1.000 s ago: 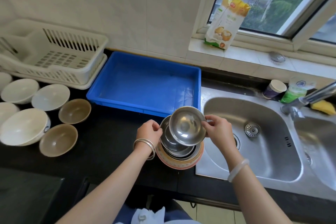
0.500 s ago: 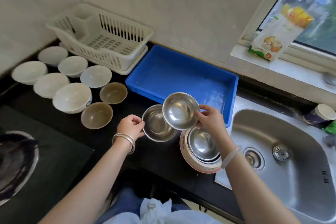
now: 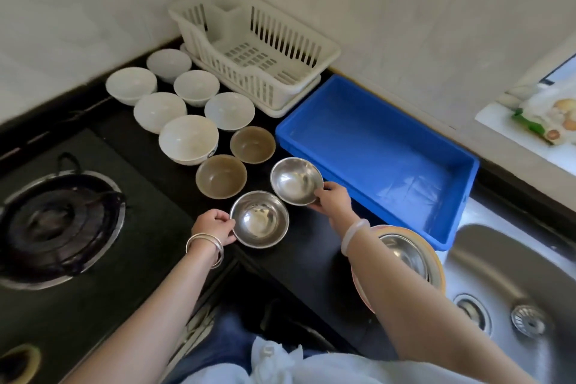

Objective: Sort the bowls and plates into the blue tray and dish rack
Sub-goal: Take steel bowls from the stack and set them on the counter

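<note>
Six white bowls, two brown bowls, each hand pinching one steel bowl.

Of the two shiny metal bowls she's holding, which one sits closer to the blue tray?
The steel bowl in the right hand, beside the blue tray. The steel bowl in the left hand sits nearer the person, further from the tray.

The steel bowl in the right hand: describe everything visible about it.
The round, shiny stainless-steel bowl is empty, its polished inside reflecting light. It is tilted slightly toward the camera, over the black countertop beside the blue plastic tray. The right hand grips its near-right rim; nothing else visibly touches it.
</note>
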A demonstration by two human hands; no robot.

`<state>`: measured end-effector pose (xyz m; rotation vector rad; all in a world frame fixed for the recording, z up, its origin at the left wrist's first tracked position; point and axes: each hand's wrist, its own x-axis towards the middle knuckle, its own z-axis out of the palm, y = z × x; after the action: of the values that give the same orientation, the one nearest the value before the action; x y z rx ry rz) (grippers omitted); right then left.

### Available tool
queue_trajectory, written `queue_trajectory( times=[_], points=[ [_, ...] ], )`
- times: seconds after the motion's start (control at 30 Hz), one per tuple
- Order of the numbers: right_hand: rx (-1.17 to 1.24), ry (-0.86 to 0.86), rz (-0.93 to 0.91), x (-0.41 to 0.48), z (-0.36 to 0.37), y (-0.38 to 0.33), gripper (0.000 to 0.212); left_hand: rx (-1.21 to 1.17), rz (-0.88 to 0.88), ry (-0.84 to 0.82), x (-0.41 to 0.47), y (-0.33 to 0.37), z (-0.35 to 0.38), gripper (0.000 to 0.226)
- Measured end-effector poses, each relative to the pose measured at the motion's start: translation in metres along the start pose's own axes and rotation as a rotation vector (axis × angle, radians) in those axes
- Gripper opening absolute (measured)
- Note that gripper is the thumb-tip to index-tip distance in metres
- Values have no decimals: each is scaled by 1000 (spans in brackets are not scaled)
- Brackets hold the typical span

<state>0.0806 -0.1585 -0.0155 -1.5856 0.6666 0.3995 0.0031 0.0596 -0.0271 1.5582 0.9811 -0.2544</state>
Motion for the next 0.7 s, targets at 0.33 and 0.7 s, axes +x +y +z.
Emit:
queue_trajectory(
  times=[0.33, 0.7],
  points=[
    [27, 90, 46, 21, 34, 5, 14, 18, -26, -9, 21, 2, -6, 15],
    [58, 133, 48, 33, 36, 14, 28, 14, -24, -76, 24, 1, -2, 19]
  ],
)
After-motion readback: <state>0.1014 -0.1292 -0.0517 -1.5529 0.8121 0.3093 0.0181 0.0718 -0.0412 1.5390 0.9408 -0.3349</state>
